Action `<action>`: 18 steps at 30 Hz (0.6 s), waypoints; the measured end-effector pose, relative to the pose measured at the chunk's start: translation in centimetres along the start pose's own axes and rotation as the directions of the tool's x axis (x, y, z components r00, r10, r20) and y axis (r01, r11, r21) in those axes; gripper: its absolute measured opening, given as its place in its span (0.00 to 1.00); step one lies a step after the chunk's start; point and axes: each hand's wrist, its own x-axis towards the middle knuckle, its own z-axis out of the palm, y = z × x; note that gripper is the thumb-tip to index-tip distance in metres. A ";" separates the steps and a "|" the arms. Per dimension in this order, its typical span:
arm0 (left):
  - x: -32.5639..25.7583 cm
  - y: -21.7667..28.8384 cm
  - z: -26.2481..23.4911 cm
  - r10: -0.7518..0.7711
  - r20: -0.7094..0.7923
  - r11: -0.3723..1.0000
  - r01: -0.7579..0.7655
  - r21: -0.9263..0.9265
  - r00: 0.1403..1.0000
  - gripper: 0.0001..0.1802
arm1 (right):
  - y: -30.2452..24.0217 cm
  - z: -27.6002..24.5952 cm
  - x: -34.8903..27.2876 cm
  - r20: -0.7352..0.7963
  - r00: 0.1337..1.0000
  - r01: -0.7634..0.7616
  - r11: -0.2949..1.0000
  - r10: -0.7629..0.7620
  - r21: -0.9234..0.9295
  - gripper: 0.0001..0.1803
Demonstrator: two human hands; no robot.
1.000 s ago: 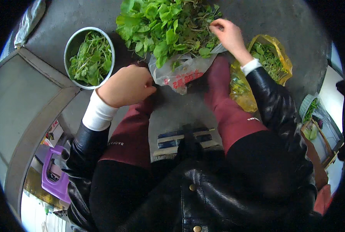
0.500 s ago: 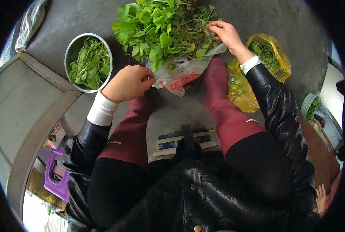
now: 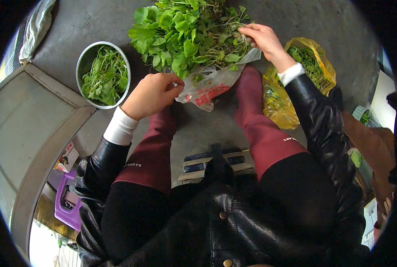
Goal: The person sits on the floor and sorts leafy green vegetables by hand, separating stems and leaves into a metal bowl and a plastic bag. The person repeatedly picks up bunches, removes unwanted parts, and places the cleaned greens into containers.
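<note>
Right now I see both hands working at a loose heap of leafy greens (image 3: 187, 38) lying on a thin plastic bag (image 3: 207, 86) spread on the grey concrete floor (image 3: 305, 26), just ahead of my knees. My right hand (image 3: 263, 40) reaches into the right side of the heap, its fingertips pinched on a few pale, wiry stems. My left hand (image 3: 151, 94) is curled near the bag's lower left edge, thumb and forefinger pressed together on what looks like a small bit of stem or the bag's rim; I cannot tell which.

I judge the greens to be very light, soft and easily bruised: broad, tender leaves on thin tangled stalks. They would tear if pulled by the leaf, so the stem near its base is the place to take hold. The bag under them is crinkly, translucent film with red print, limp and likely slippery.

To the left stands a round metal bowl (image 3: 86, 58), hard and shiny, holding smaller picked leaves. To the right sits a yellow plastic bag (image 3: 280, 102), glossy and slumped, with more greens inside. Glossy black sleeves with white cuffs cover my forearms, and a purple plastic stool (image 3: 65, 204) shows at lower left.
</note>
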 end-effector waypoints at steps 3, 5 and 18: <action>1.4 0.2 0.7 0.140 -0.281 0.971 -0.187 -0.146 0.949 0.14 | -1.9 -0.7 -3.9 0.149 0.989 -0.076 0.923 0.020 0.378 0.10; 2.0 1.0 1.1 0.217 -0.451 0.942 -0.307 -0.137 0.866 0.14 | -3.9 0.4 -6.0 0.231 0.972 -0.141 0.894 0.043 0.426 0.06; 3.5 3.9 2.8 0.338 -0.390 0.938 -0.272 0.215 0.857 0.12 | -5.0 5.8 -11.3 0.240 0.954 0.054 0.895 -0.177 0.443 0.05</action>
